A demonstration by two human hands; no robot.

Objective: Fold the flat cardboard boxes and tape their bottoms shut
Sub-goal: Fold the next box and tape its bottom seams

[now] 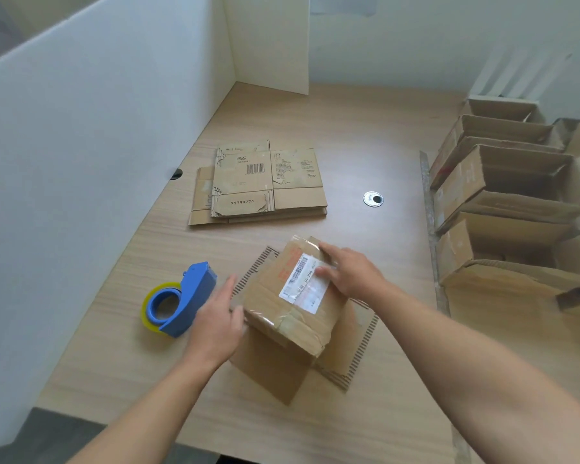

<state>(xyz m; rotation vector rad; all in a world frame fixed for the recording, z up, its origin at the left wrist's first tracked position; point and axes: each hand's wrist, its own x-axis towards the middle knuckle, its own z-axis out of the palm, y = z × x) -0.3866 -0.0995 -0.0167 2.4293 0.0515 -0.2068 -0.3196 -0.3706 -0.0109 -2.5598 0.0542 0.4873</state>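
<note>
Box [268, 296] sits on the table [349, 135] directly under your hands, closed bottom face up, its open flaps [355, 356] splayed flat against the tabletop below it. Your right hand [352, 276] lies on that upper face with fingers spread and pressing, fingertips at the far edge, thumb on the white shipping label [302, 283]; it clasps nothing. Your left hand [215, 316] is flat and relaxed against the box's left side, fingers straight, holding nothing. Glossy tape shows along the face at both ends; cannot tell if it fully seals the seam. Step in hand, as I judge it: holding the bottom flaps down at the taping stage. Tape dispenser [185, 303] lies just outboard of your left hand, near enough to touch. Next move likely calls for either running tape over the seam while the right hand keeps pressure on, or, if sealed, lifting the box away. Flat cardboard stack [258, 185] waits well beyond your fingertips; the finished boxes [503, 202] line up beyond your right forearm.
</note>
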